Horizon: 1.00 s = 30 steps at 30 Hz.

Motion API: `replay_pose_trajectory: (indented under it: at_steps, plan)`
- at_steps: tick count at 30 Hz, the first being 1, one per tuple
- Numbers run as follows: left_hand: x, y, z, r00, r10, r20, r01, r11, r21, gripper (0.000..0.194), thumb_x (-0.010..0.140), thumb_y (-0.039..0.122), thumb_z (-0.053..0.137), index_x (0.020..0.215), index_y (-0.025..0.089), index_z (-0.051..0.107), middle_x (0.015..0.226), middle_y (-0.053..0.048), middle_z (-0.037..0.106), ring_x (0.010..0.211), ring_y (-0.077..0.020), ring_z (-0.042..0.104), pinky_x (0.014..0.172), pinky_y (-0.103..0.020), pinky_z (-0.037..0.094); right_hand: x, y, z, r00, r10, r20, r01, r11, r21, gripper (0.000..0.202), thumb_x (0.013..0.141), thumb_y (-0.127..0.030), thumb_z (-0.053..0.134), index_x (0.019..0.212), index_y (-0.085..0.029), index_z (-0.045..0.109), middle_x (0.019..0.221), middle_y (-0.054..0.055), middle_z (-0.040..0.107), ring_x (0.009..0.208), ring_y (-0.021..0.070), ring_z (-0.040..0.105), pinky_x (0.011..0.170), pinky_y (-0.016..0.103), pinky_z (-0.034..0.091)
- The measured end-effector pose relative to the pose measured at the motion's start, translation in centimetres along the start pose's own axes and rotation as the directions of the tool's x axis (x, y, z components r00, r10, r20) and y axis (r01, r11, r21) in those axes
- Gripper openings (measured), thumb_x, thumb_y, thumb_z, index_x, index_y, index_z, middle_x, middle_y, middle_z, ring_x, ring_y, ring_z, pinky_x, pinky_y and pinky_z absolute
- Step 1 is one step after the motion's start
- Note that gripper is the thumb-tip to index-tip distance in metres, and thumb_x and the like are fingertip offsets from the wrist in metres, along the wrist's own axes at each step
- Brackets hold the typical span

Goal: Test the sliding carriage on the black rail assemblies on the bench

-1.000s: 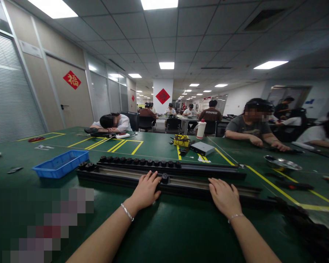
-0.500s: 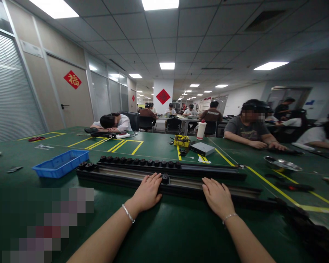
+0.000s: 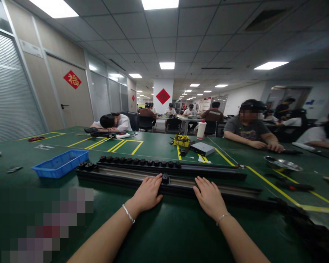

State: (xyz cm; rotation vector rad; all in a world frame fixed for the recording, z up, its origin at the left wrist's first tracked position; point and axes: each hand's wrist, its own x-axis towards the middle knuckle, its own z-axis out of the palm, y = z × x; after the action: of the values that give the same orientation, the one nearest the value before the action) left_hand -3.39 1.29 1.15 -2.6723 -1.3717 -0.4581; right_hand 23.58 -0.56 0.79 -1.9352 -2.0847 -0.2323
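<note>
1. Left hand [image 3: 146, 193]: fingers extended, unclosed, on the near black power track [image 3: 106, 180].
2. Black socket module [image 3: 165, 178]: mid-track, just beside those fingers; a nudge could skew it.
3. Right hand [image 3: 210, 197]: fingers spread over the track; uneven pressure might tip it.

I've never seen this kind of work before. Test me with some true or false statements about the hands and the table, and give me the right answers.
1. The left hand is at the near black rail, next to a single black part. True.
2. The right hand wears a glove. False: it is bare, with a bracelet at the wrist.
3. The far black rail carries a row of black parts. True.
4. The blue tray is to the right of both hands. False: it is to their left.
5. The white bottle lies on its side. False: it stands upright.
6. The table is green with yellow lines. True.
</note>
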Motion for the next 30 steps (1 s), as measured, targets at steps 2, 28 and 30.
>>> replay_pose_trajectory:
  at_steps: [2,28,30]
  plan:
    - [0.0,0.1,-0.1,1.0,-0.004,0.002,0.004,1.0,-0.001,0.059,0.077,0.034,0.053,0.131,0.016,0.039,0.145,-0.011,0.034,0.125,-0.0244,0.04,0.105,-0.04,0.026,0.0,-0.2,0.0,1.0,-0.003,0.006,0.003,1.0,0.001,0.057,0.09,-0.045,0.021,0.133,-0.016,0.046,0.14,0.005,0.042,0.13,0.0207,0.032,0.107,0.042,0.02]
    - [0.4,0.6,-0.1,0.999,-0.035,-0.01,0.035,0.999,0.028,0.059,0.078,0.027,0.052,0.134,0.035,0.035,0.142,-0.004,0.038,0.121,-0.0249,0.044,0.096,-0.042,0.034,-0.6,-1.9,-0.6,0.99,-0.139,-0.034,0.14,0.988,0.061,0.05,0.091,-0.044,0.024,0.139,-0.036,0.033,0.14,0.0,0.043,0.128,0.0212,0.036,0.103,0.046,0.025]
    - [0.5,0.6,0.0,0.999,-0.037,-0.017,0.038,0.999,0.025,0.058,0.079,0.028,0.052,0.134,0.036,0.036,0.141,-0.004,0.039,0.121,-0.0247,0.044,0.095,-0.043,0.034,-0.6,-2.2,-0.5,0.986,-0.162,-0.032,0.164,0.984,0.067,0.049,0.091,-0.045,0.025,0.139,-0.037,0.033,0.14,0.0,0.044,0.128,0.0216,0.035,0.103,0.047,0.025]
